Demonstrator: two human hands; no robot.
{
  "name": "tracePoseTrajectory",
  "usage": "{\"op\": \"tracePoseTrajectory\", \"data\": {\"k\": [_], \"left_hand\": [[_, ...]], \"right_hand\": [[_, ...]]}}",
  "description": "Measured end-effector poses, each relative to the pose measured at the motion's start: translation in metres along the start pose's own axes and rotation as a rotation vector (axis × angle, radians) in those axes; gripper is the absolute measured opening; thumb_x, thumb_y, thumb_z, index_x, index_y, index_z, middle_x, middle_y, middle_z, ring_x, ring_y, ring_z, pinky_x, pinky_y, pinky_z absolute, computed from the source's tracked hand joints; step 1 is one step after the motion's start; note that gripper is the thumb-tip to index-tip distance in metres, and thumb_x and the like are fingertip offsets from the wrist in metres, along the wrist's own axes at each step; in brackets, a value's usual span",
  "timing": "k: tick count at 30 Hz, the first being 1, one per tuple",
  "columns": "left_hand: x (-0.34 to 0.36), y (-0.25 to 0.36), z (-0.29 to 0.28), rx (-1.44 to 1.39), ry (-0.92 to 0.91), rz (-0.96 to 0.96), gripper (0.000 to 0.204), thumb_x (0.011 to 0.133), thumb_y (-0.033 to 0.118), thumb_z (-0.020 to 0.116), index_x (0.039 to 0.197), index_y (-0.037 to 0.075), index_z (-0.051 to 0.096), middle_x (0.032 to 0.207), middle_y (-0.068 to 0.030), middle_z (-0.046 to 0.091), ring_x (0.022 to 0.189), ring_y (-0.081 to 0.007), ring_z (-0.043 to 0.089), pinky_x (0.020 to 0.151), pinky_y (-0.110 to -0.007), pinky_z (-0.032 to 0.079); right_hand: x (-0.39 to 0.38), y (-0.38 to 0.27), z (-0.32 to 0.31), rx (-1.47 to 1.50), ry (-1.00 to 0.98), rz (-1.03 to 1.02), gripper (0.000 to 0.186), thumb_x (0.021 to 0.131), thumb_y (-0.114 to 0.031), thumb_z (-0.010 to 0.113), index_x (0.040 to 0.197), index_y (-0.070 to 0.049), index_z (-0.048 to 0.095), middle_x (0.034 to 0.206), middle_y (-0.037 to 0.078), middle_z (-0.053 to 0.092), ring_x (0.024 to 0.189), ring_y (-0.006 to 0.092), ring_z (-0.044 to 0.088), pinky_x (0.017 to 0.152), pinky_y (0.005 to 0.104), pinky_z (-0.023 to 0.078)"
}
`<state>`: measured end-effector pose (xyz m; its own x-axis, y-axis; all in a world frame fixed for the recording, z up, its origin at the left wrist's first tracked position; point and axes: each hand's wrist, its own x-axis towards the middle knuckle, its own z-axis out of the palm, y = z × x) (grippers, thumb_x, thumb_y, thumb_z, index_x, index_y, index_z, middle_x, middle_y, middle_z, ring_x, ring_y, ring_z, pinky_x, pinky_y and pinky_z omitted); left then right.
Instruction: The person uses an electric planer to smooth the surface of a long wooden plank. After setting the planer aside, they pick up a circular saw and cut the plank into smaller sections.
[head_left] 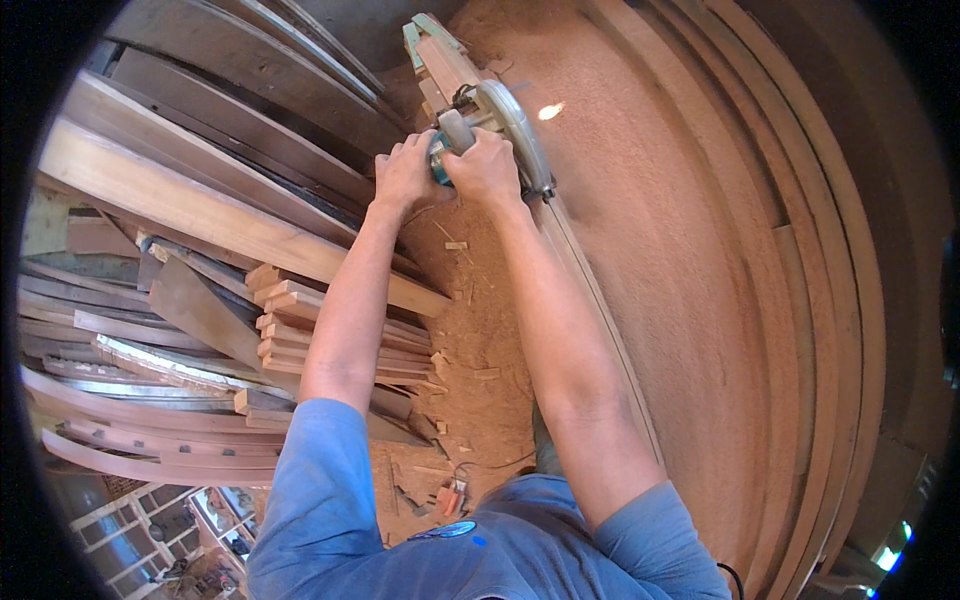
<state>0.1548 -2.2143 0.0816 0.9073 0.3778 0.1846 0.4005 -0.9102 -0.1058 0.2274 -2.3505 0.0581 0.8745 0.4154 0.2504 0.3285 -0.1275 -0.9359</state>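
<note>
A circular saw (512,125) with a silver guard and teal body sits at the upper middle on a long narrow board (575,280) running from the top toward the lower right. My right hand (482,165) is closed on the saw's grey handle. My left hand (405,170) is closed on the left side of the saw, where its fingers partly hide the teal body. Both arms are stretched forward. Beyond the saw, the board ends beside pale green pieces (415,40). The blade is hidden by the guard.
Long planks (190,190) and stacked timber strips (300,340) crowd the left. A sawdust-covered wood surface (680,330) with long boards fills the right. On the dusty floor (470,400) lie offcuts, a cord and a small orange object (450,497).
</note>
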Motion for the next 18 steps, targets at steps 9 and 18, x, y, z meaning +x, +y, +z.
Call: {"op": "tracePoseTrajectory", "data": {"k": [9, 18], "left_hand": [[0.001, -0.001, -0.003, -0.004, -0.008, 0.023, 0.101, 0.059, 0.038, 0.091, 0.149, 0.018, 0.047, 0.139, -0.0063, 0.060, 0.128, -0.0319, 0.058, 0.099, -0.054, 0.046], [-0.005, -0.004, -0.013, -0.030, 0.013, 0.034, 0.106, 0.053, 0.039, 0.093, 0.148, 0.020, 0.049, 0.139, -0.0048, 0.060, 0.127, -0.0295, 0.059, 0.100, -0.053, 0.044]], "right_hand": [[-0.002, -0.004, -0.002, 0.017, 0.010, 0.008, 0.042, 0.080, -0.035, 0.074, 0.099, 0.002, 0.073, 0.099, 0.032, 0.071, 0.100, 0.0465, 0.070, 0.089, 0.0520, 0.057], [-0.015, -0.021, -0.011, 0.027, 0.026, 0.008, 0.043, 0.078, -0.034, 0.075, 0.100, 0.003, 0.073, 0.101, 0.032, 0.072, 0.101, 0.0458, 0.070, 0.091, 0.0511, 0.057]]}}
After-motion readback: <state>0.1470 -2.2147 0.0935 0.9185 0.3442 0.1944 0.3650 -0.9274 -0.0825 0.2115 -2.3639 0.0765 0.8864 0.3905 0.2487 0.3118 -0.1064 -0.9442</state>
